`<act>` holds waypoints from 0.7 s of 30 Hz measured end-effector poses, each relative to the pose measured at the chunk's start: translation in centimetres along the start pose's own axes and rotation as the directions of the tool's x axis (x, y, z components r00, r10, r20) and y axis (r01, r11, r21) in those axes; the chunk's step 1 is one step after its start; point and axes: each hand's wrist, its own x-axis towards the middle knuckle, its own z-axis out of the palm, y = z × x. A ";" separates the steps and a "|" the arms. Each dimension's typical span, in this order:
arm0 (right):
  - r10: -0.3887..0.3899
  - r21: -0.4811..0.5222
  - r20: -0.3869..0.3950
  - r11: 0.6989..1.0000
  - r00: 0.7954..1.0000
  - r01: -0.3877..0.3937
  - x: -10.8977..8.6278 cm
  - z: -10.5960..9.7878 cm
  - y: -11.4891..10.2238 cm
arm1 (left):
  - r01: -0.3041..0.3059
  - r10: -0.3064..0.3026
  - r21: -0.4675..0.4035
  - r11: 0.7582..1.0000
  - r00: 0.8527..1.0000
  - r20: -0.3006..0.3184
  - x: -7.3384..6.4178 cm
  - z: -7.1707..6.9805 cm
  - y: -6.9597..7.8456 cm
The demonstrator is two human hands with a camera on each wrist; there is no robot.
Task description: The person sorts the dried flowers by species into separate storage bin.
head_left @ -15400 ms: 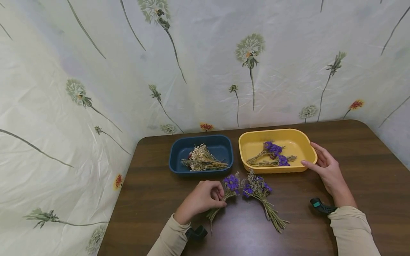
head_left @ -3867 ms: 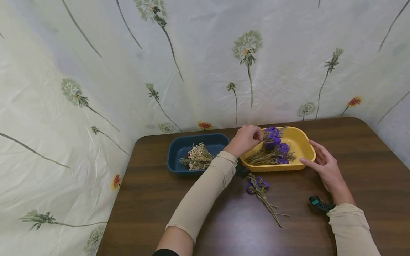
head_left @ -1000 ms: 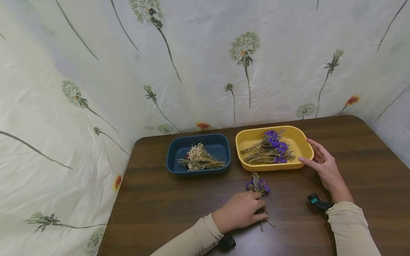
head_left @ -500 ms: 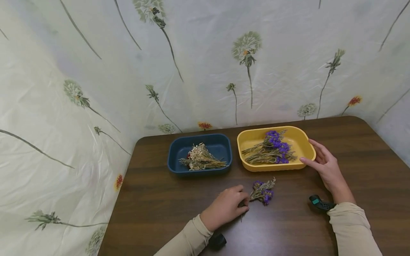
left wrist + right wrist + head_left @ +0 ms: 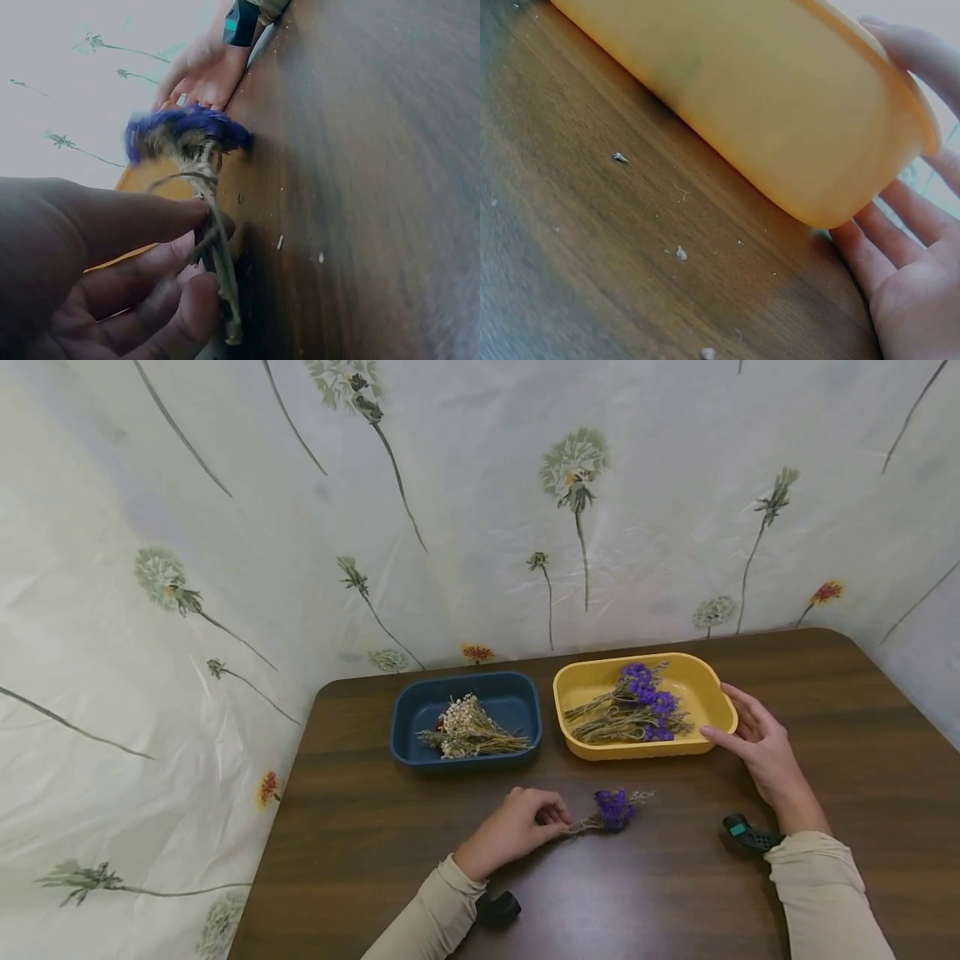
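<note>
My left hand [image 5: 517,828] pinches a small bunch of dried purple flowers [image 5: 613,810] by its stems, over the table in front of the trays. In the left wrist view, twine wraps the stems [image 5: 219,255], and thumb and fingertips press on them. The purple heads point away from the hand. My right hand [image 5: 763,752] holds the right end of a yellow tray [image 5: 712,693], thumb at the rim and fingers along the outer wall, as the right wrist view also shows. Inside that tray lie several bunches of purple dried flowers [image 5: 630,718].
Left of the yellow tray stands a dark blue tray [image 5: 401,727] holding cream-coloured dried flowers [image 5: 472,727]. Both are near the back edge of the brown wooden table [image 5: 360,860]. Small plant crumbs [image 5: 681,253] are scattered on it. A flower-printed sheet [image 5: 480,510] hangs behind.
Earlier, my left hand put purple bunches into the yellow tray. Over the last second it has taken the bunch from the table, turned its heads rightward and drawn back left. The right hand stays at the tray.
</note>
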 end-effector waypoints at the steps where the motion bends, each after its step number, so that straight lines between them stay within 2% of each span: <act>1: 0.002 -0.003 -0.001 1.000 1.000 -0.002 0.0 0.0 0.0 | 0.002 -0.002 0.024 1.000 1.000 -0.004 0.0 -0.1 -0.1; 4: 0.006 0.000 -0.003 1.000 1.000 -0.006 0.0 0.0 0.0 | 0.005 -0.002 0.070 0.998 0.999 -0.035 -0.1 -0.2 -0.2; 13: 0.009 -0.008 -0.001 1.000 1.000 -0.009 0.0 0.2 -0.3 | 0.051 -0.043 0.052 0.997 0.988 -0.149 0.1 -0.2 0.0; 18: 0.008 -0.019 -0.002 1.000 1.000 -0.008 -0.1 0.2 -0.3 | 0.053 -0.043 0.059 0.997 0.986 -0.159 0.7 0.3 0.6; 21: 0.011 -0.033 -0.004 0.999 1.000 -0.011 -0.1 0.2 -0.2 | 0.049 -0.034 0.095 0.994 0.988 -0.153 1.0 0.5 1.0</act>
